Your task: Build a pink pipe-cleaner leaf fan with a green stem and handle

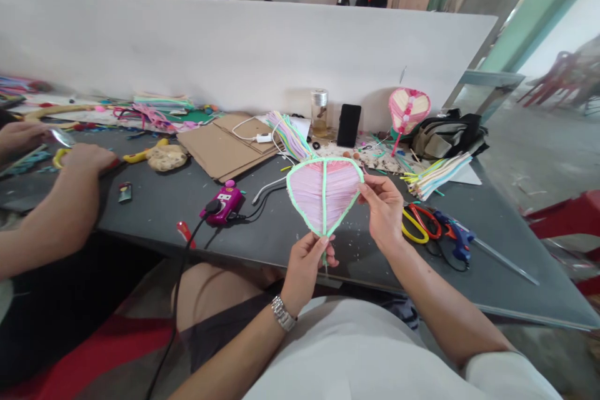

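Note:
I hold a heart-shaped pink fan point(323, 190) with a mint-green rim and centre stem upright above the dark table point(262, 231). My left hand point(307, 262) is closed around the stem at the fan's bottom tip. My right hand point(383, 206) pinches the fan's right edge near its upper corner. A bundle of pastel straws point(290, 134) lies just behind the fan.
Scissors point(419, 222) and a blue glue gun point(457, 237) lie to the right, a purple glue gun point(224, 203) with a cable to the left. A finished fan point(407, 109), phone point(349, 125), jar point(319, 112), cardboard point(229, 144). Another person's hand point(87, 156) rests at left.

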The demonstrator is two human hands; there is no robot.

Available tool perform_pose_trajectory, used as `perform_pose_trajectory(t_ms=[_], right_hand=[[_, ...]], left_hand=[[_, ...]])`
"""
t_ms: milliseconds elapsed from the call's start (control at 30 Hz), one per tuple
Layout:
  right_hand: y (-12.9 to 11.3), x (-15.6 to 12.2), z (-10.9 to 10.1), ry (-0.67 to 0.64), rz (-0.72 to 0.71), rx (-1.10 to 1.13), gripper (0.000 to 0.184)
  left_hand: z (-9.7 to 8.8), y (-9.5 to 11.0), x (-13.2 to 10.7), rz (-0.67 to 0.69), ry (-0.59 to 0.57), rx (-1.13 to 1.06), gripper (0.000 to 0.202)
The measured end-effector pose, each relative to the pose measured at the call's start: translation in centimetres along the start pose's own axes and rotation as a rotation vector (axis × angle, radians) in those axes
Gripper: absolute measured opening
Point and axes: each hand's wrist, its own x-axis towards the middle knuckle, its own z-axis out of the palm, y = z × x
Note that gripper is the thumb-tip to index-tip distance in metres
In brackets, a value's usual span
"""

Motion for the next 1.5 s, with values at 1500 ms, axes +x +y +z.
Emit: perform_pose_trajectory(t_ms=[1500], right_hand=[[2.9,-3.8,0.8,-0.110,0.332,0.018,0.028]], left_hand=[[-0.7,-0.7,0.7,-0.057,0.058,-0.130,0.038]])
